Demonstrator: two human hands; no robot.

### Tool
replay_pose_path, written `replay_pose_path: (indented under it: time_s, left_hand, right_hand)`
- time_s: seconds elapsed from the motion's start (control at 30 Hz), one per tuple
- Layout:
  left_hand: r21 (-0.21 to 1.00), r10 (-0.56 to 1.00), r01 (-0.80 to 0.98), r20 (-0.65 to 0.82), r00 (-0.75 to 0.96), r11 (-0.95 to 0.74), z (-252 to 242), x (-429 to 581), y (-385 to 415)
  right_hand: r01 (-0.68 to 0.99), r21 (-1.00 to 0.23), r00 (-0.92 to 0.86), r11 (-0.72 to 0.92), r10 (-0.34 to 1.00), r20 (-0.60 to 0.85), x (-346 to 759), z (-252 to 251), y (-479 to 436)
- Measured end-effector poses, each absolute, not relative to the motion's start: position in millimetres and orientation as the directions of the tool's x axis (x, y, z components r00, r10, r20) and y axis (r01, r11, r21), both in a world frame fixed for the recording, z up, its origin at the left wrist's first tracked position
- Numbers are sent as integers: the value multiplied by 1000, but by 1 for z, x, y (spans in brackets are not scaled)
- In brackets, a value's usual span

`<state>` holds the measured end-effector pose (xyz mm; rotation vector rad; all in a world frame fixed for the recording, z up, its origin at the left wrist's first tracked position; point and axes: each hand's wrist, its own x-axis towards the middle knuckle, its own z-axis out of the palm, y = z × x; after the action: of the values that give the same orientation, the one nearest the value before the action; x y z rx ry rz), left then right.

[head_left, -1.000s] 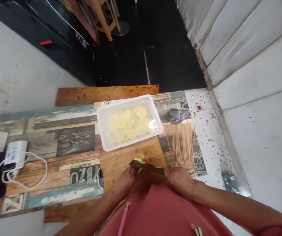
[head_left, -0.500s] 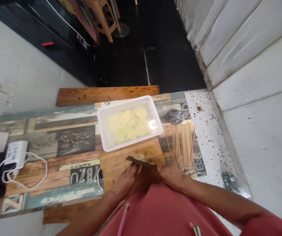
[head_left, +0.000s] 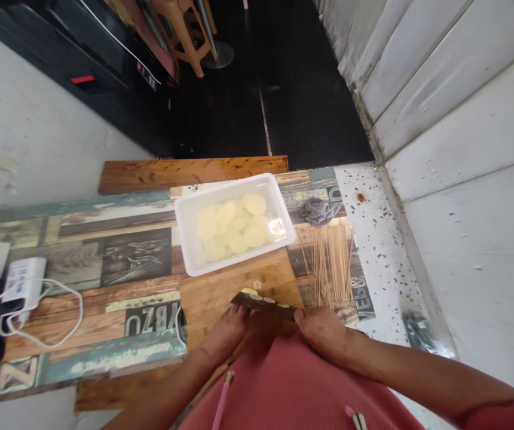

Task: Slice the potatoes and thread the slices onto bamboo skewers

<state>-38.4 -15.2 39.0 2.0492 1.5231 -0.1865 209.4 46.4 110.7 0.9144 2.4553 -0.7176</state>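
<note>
My right hand (head_left: 324,331) is closed round the handle of a kitchen knife (head_left: 263,304), its dark blade lying across the cutting board (head_left: 212,292) and pointing left. My left hand (head_left: 228,328) is bent with its fingertips against the near side of the blade, on a potato piece mostly hidden by knife and fingers. Thin pale slices cling along the blade, and a small potato slice (head_left: 257,284) lies just beyond it. Touching the board's far end is a white plastic tub (head_left: 183,239) with round yellow potato slices (head_left: 239,230) in water.
Right of the board lie many thin wooden skewers (head_left: 333,263), with a crumpled grey cloth (head_left: 320,211) behind them. A white power strip (head_left: 26,286) with looped cables sits at the table's left. A tiled wall (head_left: 472,197) rises on the right; a wooden plank (head_left: 194,170) runs behind the table.
The knife has shifted slightly right and towards me, its blade tilting so more of its face and the slices on it show. Both hands stay close to the board's near end.
</note>
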Motion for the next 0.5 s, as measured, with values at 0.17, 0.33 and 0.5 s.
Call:
replay_pose_path:
  time_s: [0.17, 0.33, 0.5]
  left_hand:
    - [350, 842, 917, -422, 337, -192, 42, -38, -15]
    - [316, 804, 927, -485, 343, -204, 46, -36, -13]
    - [323, 795, 914, -471, 381, -246, 44, -37, -13]
  right_hand:
    - [689, -313, -700, 654, 486, -524, 208, 116, 43]
    - [683, -294, -700, 669, 483, -527, 209, 121, 45]
    - [695, -293, -681, 656, 470, -562, 209, 123, 48]
